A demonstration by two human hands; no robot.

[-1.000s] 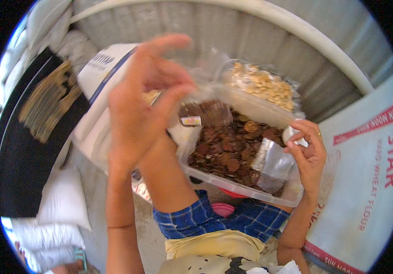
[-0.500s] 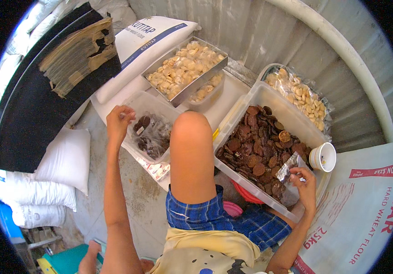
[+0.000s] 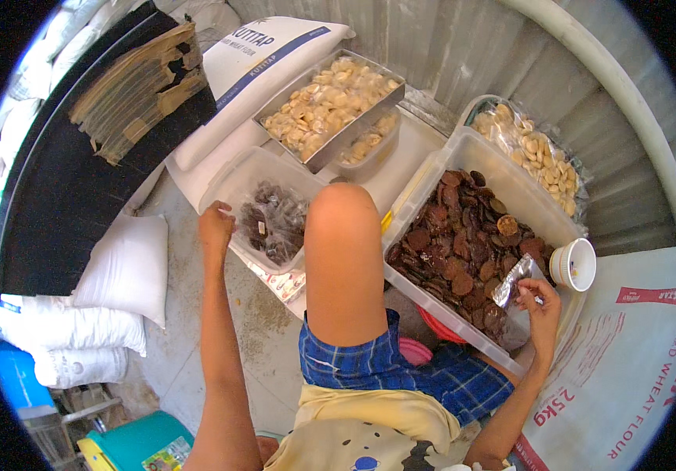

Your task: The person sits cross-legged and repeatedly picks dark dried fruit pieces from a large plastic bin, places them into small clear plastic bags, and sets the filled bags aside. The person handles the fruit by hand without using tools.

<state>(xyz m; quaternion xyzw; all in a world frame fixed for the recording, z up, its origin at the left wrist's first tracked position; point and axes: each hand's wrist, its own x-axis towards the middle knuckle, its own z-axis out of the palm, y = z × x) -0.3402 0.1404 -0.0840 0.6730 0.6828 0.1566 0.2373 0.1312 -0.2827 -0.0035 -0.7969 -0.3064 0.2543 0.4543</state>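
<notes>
My right hand [image 3: 538, 302] pinches a small clear and silvery plastic pouch [image 3: 517, 284]. It is over the near right corner of a large clear plastic bin [image 3: 475, 339] filled with dark brown, round, flat pieces [image 3: 457, 250]. To the left, my left hand [image 3: 217, 225] is at the left rim of a smaller clear bin [image 3: 220, 188]. Its fingers are curled, and anything between them is too small to make out. Inside that smaller bin lie dark pieces in clear plastic pouches [image 3: 274, 224]. My raised knee [image 3: 343, 228] stands between the two bins.
A white paper cup [image 3: 573, 264] sits on the large bin's right edge. Behind are a metal tray [image 3: 361, 119] of pale, round pieces and a bag of similar pale pieces [image 3: 538, 153]. Flour sacks [image 3: 279, 59] and a black panel [image 3: 43, 204] stand around, before a corrugated wall [image 3: 432, 47].
My left hand has drawn back toward me, from above the smaller bin to its rim. The right hand still holds the pouch over the large bin. The whole view has shifted slightly.
</notes>
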